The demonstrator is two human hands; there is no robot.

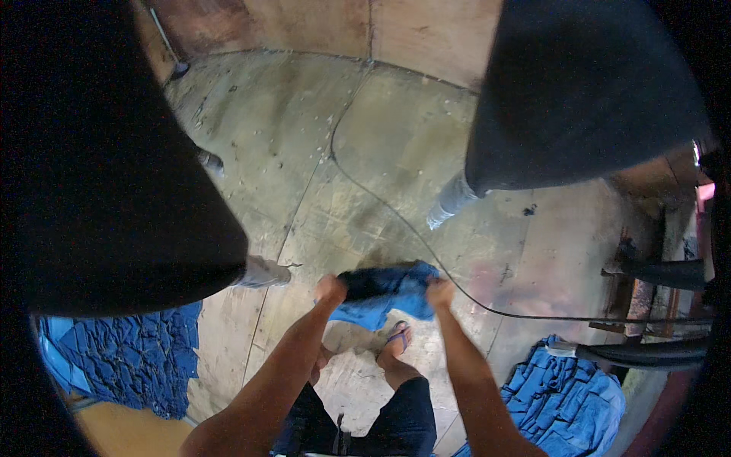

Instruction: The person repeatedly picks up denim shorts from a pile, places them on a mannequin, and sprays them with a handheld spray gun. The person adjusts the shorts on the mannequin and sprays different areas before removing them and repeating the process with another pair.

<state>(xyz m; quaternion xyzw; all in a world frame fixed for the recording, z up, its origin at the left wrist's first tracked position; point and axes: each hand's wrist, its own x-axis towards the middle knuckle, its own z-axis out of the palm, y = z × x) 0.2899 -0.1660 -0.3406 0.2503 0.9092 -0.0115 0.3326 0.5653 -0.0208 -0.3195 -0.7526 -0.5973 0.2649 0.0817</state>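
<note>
A blue denim garment point(388, 292), blurred by motion, is stretched between my two hands above the floor, in front of my legs. My left hand point(330, 290) is closed on its left end, where the cloth looks very dark. At the opposite end, my right hand point(439, 293) grips the lighter blue edge. The garment's exact kind cannot be made out. Below it show my feet, one in a flip-flop point(397, 333).
Large black padded shapes point(586, 99) with grey wrapped ends loom at upper left and right. A black cable point(396, 217) curves over the wooden floor point(304, 122). Stacks of folded denim lie at left point(126, 362) and right point(563, 396). Dark tubes point(647, 352) jut from the right.
</note>
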